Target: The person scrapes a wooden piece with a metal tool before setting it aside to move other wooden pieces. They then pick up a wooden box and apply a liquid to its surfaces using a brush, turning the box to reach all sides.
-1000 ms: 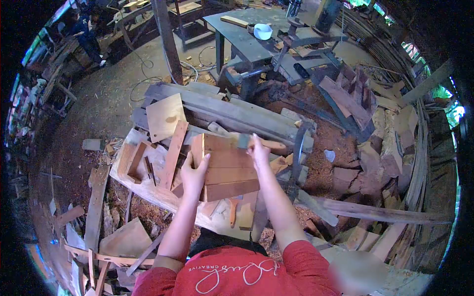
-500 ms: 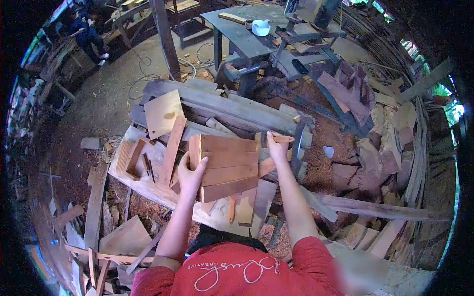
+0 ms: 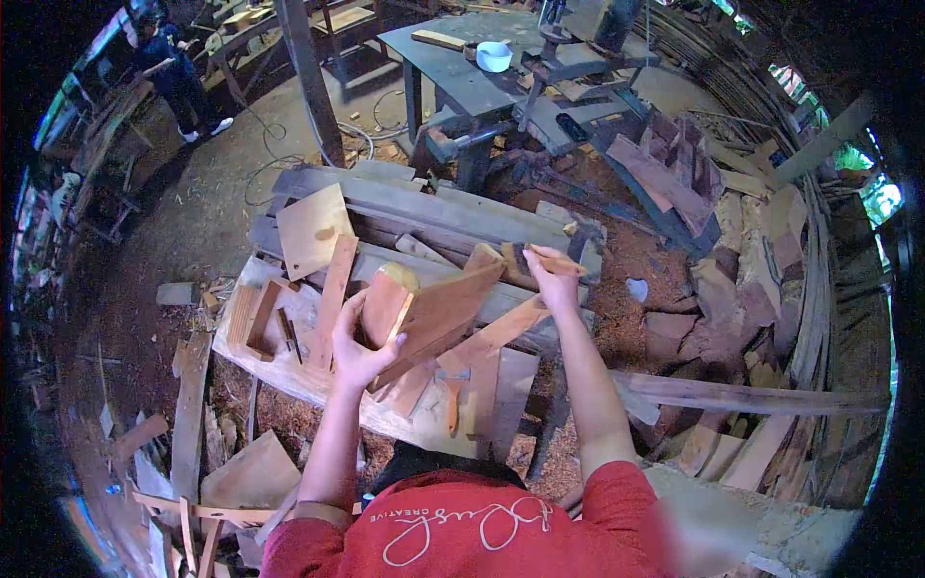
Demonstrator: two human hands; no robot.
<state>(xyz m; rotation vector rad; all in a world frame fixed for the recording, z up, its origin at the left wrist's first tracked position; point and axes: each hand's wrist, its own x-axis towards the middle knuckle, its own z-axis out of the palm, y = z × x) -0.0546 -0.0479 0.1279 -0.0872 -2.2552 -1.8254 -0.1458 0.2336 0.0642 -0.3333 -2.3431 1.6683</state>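
- The left hand (image 3: 360, 353) pinches the wooden box (image 3: 451, 301) at its left end, thumb on the near side, so this grip is pressed firmly around the wood.
- The box is held tilted over the middle of the counter (image 3: 306, 374); its long axis slants from the near left toward the far right, its left end panel turned upward.
- The right hand (image 3: 556, 282) has its grip closed about the upper brush (image 3: 557, 260), whose handle points right and whose head points left, beside the box's far right end; whether they touch cannot be told.
- A second brush (image 3: 453, 408) lies close to the counter's near edge, handle toward the person.
- A small wooden frame (image 3: 258, 326) sits at the counter's left end, a dark slim tool (image 3: 289, 335) just beside it.
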